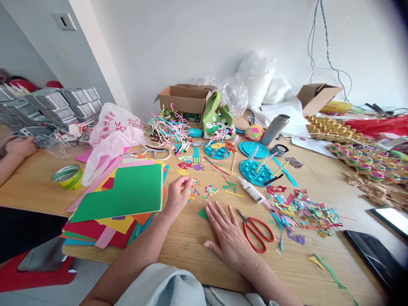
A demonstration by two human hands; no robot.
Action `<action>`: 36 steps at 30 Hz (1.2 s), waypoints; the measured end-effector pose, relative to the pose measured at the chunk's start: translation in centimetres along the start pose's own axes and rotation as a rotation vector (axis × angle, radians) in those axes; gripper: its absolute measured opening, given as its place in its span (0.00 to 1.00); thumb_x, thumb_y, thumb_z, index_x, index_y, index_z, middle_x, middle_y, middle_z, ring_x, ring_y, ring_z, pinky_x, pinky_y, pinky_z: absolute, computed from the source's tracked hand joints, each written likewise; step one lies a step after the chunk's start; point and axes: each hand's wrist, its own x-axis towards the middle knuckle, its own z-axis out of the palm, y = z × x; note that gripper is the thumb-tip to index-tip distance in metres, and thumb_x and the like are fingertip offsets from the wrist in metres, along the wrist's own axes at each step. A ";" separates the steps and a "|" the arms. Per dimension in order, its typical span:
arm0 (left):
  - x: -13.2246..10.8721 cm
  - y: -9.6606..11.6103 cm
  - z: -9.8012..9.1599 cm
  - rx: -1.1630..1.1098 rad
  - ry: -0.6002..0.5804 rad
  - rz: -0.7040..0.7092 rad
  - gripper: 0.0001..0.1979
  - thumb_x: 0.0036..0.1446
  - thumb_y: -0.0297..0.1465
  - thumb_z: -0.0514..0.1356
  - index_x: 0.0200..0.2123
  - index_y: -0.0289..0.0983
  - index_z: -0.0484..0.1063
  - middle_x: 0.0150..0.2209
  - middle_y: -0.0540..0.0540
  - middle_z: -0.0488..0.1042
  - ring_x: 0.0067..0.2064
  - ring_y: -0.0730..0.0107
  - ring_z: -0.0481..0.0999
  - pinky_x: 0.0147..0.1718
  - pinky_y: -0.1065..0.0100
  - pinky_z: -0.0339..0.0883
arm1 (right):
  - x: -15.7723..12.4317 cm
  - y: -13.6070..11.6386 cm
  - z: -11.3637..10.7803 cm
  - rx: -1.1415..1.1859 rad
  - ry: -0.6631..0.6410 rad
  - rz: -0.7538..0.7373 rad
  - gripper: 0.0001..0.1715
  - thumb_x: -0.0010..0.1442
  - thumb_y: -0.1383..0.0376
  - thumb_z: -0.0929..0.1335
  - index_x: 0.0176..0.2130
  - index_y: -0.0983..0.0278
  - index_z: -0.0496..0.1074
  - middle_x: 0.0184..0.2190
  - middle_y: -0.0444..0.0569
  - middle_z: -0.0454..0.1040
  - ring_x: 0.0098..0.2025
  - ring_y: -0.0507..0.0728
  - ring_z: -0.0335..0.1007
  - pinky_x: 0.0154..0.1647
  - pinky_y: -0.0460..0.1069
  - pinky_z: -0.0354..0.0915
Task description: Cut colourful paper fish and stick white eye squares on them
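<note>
Pale wooden desk [178,255] strewn with multicoloured paper scraps [306,212], white wall [159,46] behind.
The right hand [228,239] lies flat, fingers spread and released, over a small green paper piece [202,213] left of red-handled metal scissors [255,229]; light, even pressure should steady it. Its visible corner points left; its long axis is partly hidden. The left hand [178,194] pinches beside tiny multicoloured paper bits [211,191]; whether its fingers grasp one, I cannot tell.

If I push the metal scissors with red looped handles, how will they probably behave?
The red-handled metal scissors would likely slide rather than roll, since they lie flat on the wooden table. Being metal-bladed, they should feel stiff. Pushed rightward, they might snag the nearby coloured paper scraps.
</note>
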 end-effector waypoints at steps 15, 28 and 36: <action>0.0 0.8 0.0 -0.017 0.057 -0.021 0.22 0.59 0.46 0.54 0.23 0.36 0.70 0.22 0.47 0.73 0.26 0.69 0.74 0.26 0.72 0.65 | -0.4 0.1 0.4 -0.024 0.038 0.004 0.47 0.64 0.48 0.59 0.70 0.65 0.34 0.69 0.57 0.39 0.70 0.68 0.36 0.65 0.71 0.43; -0.1 0.7 0.1 0.028 0.076 0.034 0.22 0.61 0.45 0.52 0.23 0.37 0.70 0.22 0.47 0.74 0.27 0.68 0.75 0.27 0.71 0.67 | 0.1 1.2 1.6 -0.129 0.224 -0.125 0.53 0.61 0.44 0.61 0.69 0.69 0.38 0.66 0.60 0.51 0.67 0.69 0.47 0.64 0.66 0.51; 0.0 0.1 0.2 0.361 0.131 0.383 0.10 0.64 0.34 0.52 0.32 0.38 0.69 0.30 0.46 0.75 0.34 0.67 0.74 0.34 0.68 0.67 | 0.3 2.1 2.6 -0.163 0.245 -0.182 0.54 0.60 0.42 0.60 0.69 0.69 0.37 0.65 0.58 0.55 0.66 0.68 0.51 0.63 0.64 0.53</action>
